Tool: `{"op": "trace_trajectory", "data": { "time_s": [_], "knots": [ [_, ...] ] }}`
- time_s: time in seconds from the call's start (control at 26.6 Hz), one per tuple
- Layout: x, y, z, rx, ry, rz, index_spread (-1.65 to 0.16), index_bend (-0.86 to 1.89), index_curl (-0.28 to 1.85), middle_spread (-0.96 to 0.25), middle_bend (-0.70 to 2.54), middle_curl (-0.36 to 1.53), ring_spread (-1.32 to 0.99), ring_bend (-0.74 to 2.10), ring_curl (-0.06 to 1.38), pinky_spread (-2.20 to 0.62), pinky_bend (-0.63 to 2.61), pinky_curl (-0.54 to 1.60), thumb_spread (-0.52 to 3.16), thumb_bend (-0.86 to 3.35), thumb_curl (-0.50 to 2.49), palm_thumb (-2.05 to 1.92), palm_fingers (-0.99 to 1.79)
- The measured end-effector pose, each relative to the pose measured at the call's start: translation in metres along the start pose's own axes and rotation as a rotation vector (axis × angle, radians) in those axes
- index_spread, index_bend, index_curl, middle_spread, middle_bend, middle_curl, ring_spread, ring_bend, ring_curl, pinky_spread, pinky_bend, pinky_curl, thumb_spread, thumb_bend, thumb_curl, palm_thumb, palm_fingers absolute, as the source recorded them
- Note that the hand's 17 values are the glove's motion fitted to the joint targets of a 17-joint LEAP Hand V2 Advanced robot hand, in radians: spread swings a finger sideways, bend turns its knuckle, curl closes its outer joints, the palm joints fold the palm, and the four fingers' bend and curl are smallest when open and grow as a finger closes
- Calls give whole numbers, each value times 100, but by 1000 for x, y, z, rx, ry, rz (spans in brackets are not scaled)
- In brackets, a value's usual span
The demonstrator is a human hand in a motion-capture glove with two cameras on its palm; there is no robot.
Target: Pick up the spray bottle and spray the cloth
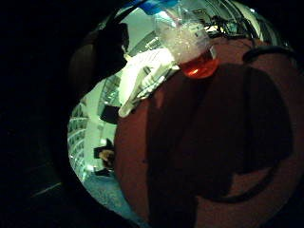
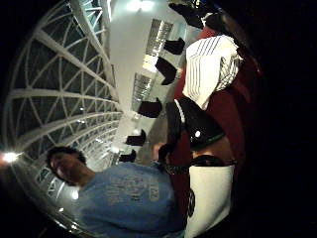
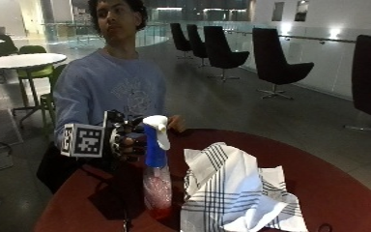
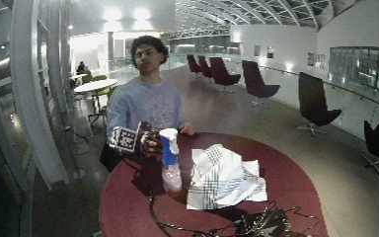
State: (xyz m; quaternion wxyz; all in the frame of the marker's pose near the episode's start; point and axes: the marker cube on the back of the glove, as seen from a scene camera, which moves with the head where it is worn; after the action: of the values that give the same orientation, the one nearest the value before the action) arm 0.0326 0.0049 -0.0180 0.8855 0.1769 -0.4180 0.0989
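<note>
Standing on the red table, the bottle is being gripped at its neck by the gloved hand; aiming its nozzle at the adjacent cloth seems wise

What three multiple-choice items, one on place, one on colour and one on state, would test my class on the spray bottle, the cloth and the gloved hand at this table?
1. Where does the cloth lie?
A. On the table beside the spray bottle
B. On a chair
C. Over the person's shoulder

2. What colour is the spray bottle's neck?
A. Green
B. Blue
C. Yellow

3. How does the spray bottle stand?
A. Lying on its side
B. Lifted clear
C. Upright on the table

Answers: 1 A, the outside view shows the cloth crumpled next to the bottle. 2 B, blue shows under the white head. 3 C, its base sits on the tabletop, with the gloved right hand at its neck.
</note>
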Motion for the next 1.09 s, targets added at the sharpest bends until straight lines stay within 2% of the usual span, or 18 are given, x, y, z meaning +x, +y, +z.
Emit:
{"op": "trace_trajectory", "data": {
  "time_s": [0.15, 0.3, 0.64, 0.83, 1.09],
  "knots": [
    [3, 2, 0, 88, -182, 45, -35, 11, 25, -2, 28, 32, 2, 32, 28, 20, 29, 27, 113, 17, 28, 60, 65],
    [8, 0, 1, 164, -232, 71, -35, 12, 25, -2, 28, 33, 2, 32, 29, 20, 29, 28, 114, 14, 29, 60, 65],
    [29, -35, -5, 310, -104, 30, -35, 4, 21, -1, 31, 36, 3, 36, 31, 20, 33, 32, 112, 7, 31, 61, 59],
    [45, -60, -9, 316, -74, 171, -35, 5, 18, 0, 34, 38, 4, 37, 32, 21, 37, 33, 111, 4, 31, 62, 54],
    [62, -102, -7, 336, -67, 244, -35, 7, 16, 1, 31, 38, 4, 40, 33, 21, 41, 35, 107, -1, 32, 63, 49]
  ]
}}
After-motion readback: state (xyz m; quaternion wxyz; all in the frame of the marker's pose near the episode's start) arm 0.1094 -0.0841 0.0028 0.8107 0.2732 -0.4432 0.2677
